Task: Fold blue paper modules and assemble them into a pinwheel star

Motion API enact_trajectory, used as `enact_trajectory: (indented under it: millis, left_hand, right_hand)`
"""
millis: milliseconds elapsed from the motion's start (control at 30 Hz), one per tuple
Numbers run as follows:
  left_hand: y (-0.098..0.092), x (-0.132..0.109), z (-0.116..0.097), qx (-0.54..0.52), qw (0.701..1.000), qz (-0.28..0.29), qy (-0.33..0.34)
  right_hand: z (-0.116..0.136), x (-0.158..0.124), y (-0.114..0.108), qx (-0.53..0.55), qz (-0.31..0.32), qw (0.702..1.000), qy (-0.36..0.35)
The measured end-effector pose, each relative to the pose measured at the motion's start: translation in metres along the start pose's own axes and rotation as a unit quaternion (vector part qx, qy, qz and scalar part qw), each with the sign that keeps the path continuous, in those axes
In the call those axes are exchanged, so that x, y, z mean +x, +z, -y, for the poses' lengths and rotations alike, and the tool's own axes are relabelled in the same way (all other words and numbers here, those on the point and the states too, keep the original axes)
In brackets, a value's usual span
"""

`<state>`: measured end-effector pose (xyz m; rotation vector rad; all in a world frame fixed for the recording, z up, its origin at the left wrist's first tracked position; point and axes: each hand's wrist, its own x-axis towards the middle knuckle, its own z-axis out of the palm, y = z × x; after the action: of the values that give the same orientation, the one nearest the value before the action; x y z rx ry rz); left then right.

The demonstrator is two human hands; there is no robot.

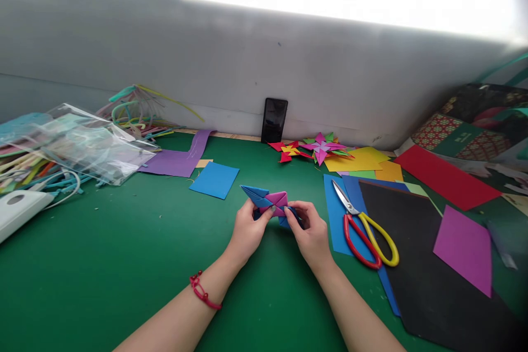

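Note:
A folded paper piece (277, 201) in blue and pink is held up over the green table, with one blue point sticking out to the upper left. My left hand (250, 229) pinches its left side, thumb on the front. On the right side, my right hand (307, 229) grips it between thumb and fingers, and part of a darker blue flap shows there. The fingers behind the paper are hidden. A blue paper square (214, 180) lies just beyond my left hand. To the right of my right hand rest scissors (365, 231) with one red and one yellow handle.
Folded paper stars (320, 147) lie by the wall near an upright phone (274, 120). Black paper (412, 253), a purple sheet (466, 250) and a red sheet (447, 176) are on the right. A clear plastic bag (99, 143) and a white device (22, 206) sit left.

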<state>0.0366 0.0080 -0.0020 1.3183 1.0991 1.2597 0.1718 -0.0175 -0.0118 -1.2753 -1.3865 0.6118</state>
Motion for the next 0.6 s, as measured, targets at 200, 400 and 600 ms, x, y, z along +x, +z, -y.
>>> enact_trajectory:
  millis: [200, 400, 600]
  left_hand:
    - [-0.0010, 0.0008, 0.0009, -0.003, 1.000, -0.001, -0.004]
    - [-0.0003, 0.0000, 0.0020, 0.019, 1.000, -0.006, 0.007]
    - [-0.0005, 0.0001, 0.0036, 0.016, 1.000, -0.009, 0.005]
  right_hand:
    - [0.0016, 0.0015, -0.0004, -0.011, 0.013, 0.999, -0.039]
    - [0.0028, 0.0022, -0.0015, -0.015, 0.017, 0.999, -0.045]
    - [0.0040, 0.0019, -0.0026, -0.026, 0.031, 0.998, -0.044]
